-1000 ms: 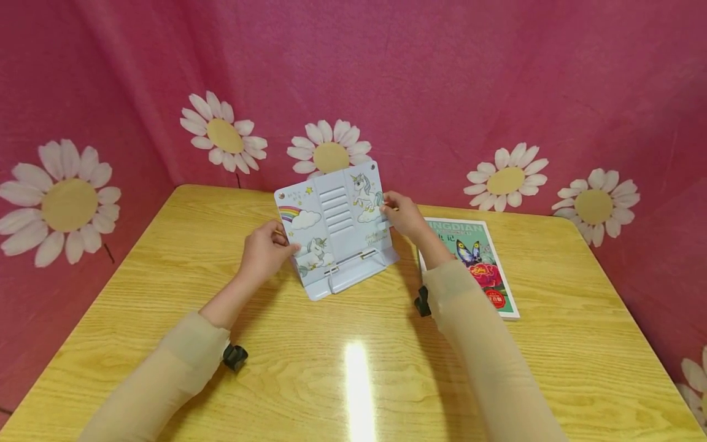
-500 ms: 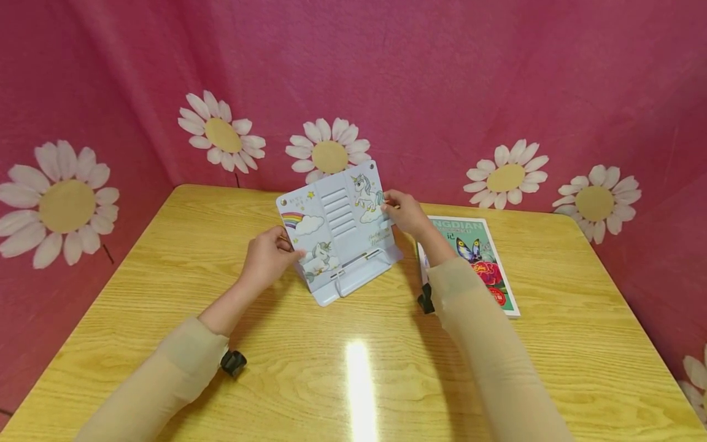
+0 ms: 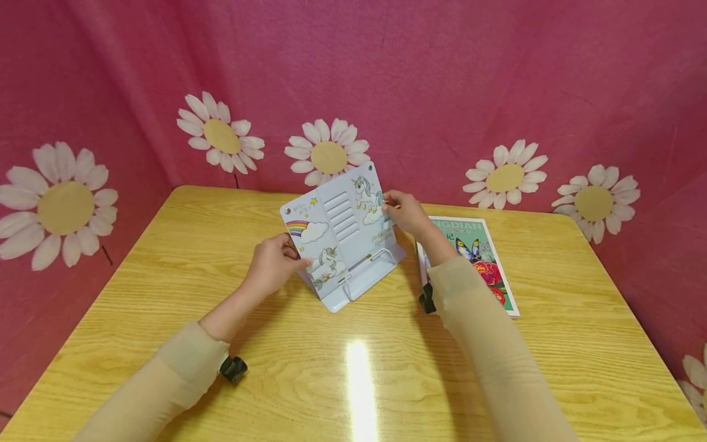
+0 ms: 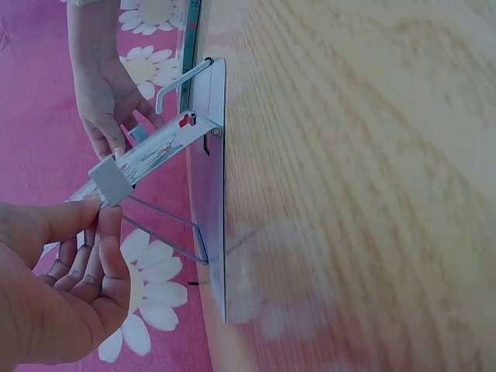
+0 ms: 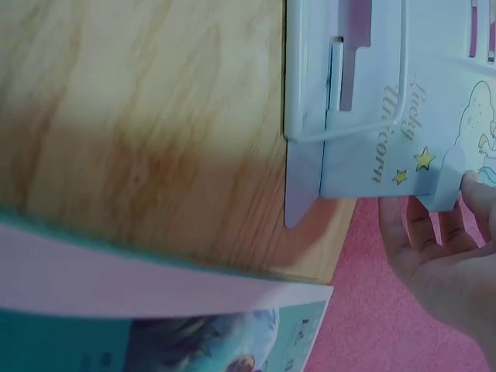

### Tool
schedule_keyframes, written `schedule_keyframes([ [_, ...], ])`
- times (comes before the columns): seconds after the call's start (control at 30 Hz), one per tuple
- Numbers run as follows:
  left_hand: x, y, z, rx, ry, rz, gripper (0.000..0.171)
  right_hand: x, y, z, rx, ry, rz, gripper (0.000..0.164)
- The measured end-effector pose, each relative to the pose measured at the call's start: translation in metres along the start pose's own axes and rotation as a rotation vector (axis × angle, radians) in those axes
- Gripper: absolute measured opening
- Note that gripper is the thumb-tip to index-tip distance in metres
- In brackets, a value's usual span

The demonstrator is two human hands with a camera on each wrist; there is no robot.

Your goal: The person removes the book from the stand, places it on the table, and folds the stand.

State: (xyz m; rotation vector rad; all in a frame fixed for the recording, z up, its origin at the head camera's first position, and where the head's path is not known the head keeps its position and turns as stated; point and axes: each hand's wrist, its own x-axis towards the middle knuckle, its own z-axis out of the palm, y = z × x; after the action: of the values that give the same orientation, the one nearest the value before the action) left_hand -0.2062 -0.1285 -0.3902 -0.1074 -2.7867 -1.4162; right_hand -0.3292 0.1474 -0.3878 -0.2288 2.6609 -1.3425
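Note:
A white metal book stand [image 3: 360, 245] printed with unicorns, a rainbow and clouds stands tilted back on its flat base, turned at an angle on the table. My left hand [image 3: 270, 267] pinches its left side edge, thumb in front and other fingers behind. At the opposite edge, my right hand [image 3: 407, 213] grips the panel the same way. In the left wrist view, a wire support leg [image 4: 167, 229] runs from behind the panel to the base, and a small white side clip [image 4: 111, 180] sits by my fingertips. The right wrist view shows my right thumb beside another clip [image 5: 446, 182].
A green-covered book [image 3: 488, 279] with a butterfly and a red flower lies right of the stand, partly under my right forearm. The wooden table [image 3: 298, 362] meets a pink daisy-patterned curtain [image 3: 420, 92] at the back.
The stand has turned counterclockwise as seen from above: its left side has come nearer and to the right, my left hand moving with it. My right hand keeps its hold, almost in place.

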Motion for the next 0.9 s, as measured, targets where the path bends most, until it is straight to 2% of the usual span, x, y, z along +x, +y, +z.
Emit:
schedule_keyframes([
  [0.2,0.007,-0.003,-0.008,0.000,-0.107,0.036,0.032,-0.004,-0.001,0.001,-0.052,0.033,-0.014,0.037],
  [0.33,0.009,0.000,-0.017,-0.028,-0.167,0.016,0.033,-0.013,-0.006,0.005,-0.082,0.081,-0.063,0.047],
  [0.4,0.010,0.002,-0.022,-0.038,-0.173,-0.001,0.035,-0.019,-0.008,0.008,-0.082,0.124,-0.099,0.051],
  [0.5,0.013,0.004,-0.029,-0.049,-0.153,0.000,0.042,-0.031,-0.012,0.017,-0.095,0.197,-0.140,0.058],
  [0.63,0.017,0.006,-0.037,-0.075,-0.113,0.036,0.056,-0.046,-0.017,0.031,-0.109,0.269,-0.195,0.068],
  [0.73,0.018,0.008,-0.041,-0.085,-0.079,0.066,0.061,-0.057,-0.020,0.041,-0.090,0.278,-0.225,0.077],
  [0.9,0.020,0.012,-0.045,-0.115,-0.032,0.146,0.057,-0.071,-0.025,0.053,-0.057,0.254,-0.209,0.086],
])
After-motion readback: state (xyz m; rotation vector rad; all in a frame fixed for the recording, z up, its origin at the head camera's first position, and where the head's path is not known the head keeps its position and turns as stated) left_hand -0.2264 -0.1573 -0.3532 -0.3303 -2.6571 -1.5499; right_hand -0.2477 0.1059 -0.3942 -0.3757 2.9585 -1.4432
